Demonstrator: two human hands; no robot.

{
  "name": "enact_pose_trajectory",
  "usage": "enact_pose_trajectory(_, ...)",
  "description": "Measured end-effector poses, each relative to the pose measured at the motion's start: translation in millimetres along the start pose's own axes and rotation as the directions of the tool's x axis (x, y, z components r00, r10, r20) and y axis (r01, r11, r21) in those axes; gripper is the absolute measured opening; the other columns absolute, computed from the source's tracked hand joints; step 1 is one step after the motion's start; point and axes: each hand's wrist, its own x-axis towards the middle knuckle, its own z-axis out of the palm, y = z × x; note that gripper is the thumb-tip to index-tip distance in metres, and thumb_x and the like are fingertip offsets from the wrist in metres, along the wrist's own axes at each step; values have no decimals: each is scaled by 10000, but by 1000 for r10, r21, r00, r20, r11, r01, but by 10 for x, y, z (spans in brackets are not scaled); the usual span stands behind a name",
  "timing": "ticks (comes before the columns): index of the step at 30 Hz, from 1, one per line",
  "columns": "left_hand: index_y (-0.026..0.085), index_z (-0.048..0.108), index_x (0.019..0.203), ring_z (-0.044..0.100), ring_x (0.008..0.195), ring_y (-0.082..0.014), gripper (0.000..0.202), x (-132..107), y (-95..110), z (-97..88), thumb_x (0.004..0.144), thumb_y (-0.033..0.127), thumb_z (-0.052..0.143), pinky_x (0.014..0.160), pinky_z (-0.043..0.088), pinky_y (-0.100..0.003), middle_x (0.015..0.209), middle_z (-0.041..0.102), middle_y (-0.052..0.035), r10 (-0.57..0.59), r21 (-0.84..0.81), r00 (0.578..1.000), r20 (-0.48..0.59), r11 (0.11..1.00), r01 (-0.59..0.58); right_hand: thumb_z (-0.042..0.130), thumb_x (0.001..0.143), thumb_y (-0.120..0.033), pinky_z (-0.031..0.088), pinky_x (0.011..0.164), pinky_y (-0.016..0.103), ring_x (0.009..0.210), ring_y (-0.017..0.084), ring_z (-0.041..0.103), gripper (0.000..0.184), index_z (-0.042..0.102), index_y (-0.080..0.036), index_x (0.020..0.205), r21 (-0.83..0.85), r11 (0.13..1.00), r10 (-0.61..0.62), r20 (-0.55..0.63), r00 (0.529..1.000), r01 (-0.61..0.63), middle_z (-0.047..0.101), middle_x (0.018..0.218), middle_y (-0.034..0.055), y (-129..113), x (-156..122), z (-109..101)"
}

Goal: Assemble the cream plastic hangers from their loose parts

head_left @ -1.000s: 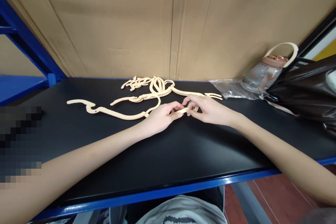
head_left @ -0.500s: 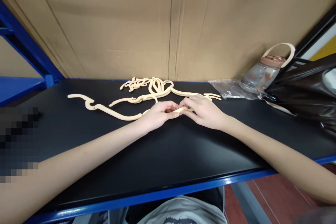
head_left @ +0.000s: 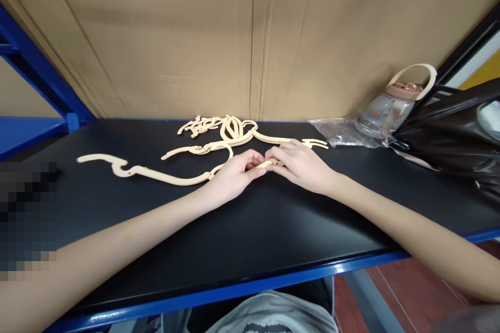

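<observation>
My left hand [head_left: 233, 174] and my right hand [head_left: 300, 165] meet at the middle of the black shelf top [head_left: 242, 239]. Both pinch the end of a long cream plastic hanger piece [head_left: 156, 173], which stretches out to the left across the black surface. The small stretch between the fingertips is mostly covered by the fingers. Just behind my hands lies a heap of more cream hanger pieces [head_left: 228, 132], curved and tangled together.
A brown cardboard wall [head_left: 250, 36] closes the back. At the right lie a clear plastic bag [head_left: 338, 130], a clear jug with a cream handle [head_left: 394, 104] and a black plastic bag [head_left: 453, 130]. Blue shelf rails [head_left: 35, 78] frame the left and front edge.
The long hanger piece has slid leftward, its far hook end moving out to the left. Both hands have stayed together at the middle, shifting slightly left.
</observation>
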Motion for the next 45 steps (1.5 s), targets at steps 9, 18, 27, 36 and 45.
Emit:
enact_pose_trajectory(9, 207, 471, 1130, 582, 1000, -220, 233, -156, 97, 93, 897, 219, 463, 851, 473, -377, 1146, 597, -68, 343, 554, 935, -95, 798, -237, 482, 943, -338, 360, 782, 312, 797, 175, 587, 211, 638, -197, 932, 188, 980, 65, 23, 998, -68, 677, 816, 29, 65, -9, -180)
enact_pose_trajectory(18, 165, 373, 1365, 255, 1406, -308, 477, -111, 181, -120, 893, 179, 436, 1145, 161, -535, 1494, 353, -132, 619, 894, 785, -35, 370, -252, 689, 753, -407, 417, 673, 278, 704, 149, 562, 264, 680, -167, 862, 603, 728, 374, 50, 926, -327, 655, 765, 19, 428, -18, -276)
enact_pose_trajectory(27, 151, 349, 1394, 619, 998, -309, 517, -178, 179, -638, 951, 416, 350, 800, 462, -382, 1191, 627, -141, 353, 887, 882, -314, 441, 139, 676, 756, -422, 463, 732, 297, 747, 166, 638, 306, 685, -147, 890, 706, 607, 559, -53, 828, -365, 712, 784, 64, 638, -30, -313)
enact_pose_trajectory(36, 195, 575, 1043, 616, 834, -267, 387, -113, -179, -1140, 927, 488, 350, 695, 444, -338, 954, 655, -91, 213, 871, 968, -129, 491, 8, 590, 806, -361, 445, 663, 285, 692, 173, 645, 213, 667, -165, 838, 394, 779, 582, -168, 795, -487, 717, 755, 51, 787, -71, -192)
enact_pose_trajectory(45, 183, 525, 976, 569, 939, -245, 323, -82, -345, -1096, 937, 419, 308, 855, 446, -378, 1034, 579, -105, 195, 814, 974, -116, 581, -20, 500, 881, -383, 391, 649, 294, 781, 190, 581, 240, 613, -189, 795, 37, 854, 520, -29, 854, -519, 640, 883, 61, 684, -45, -59)
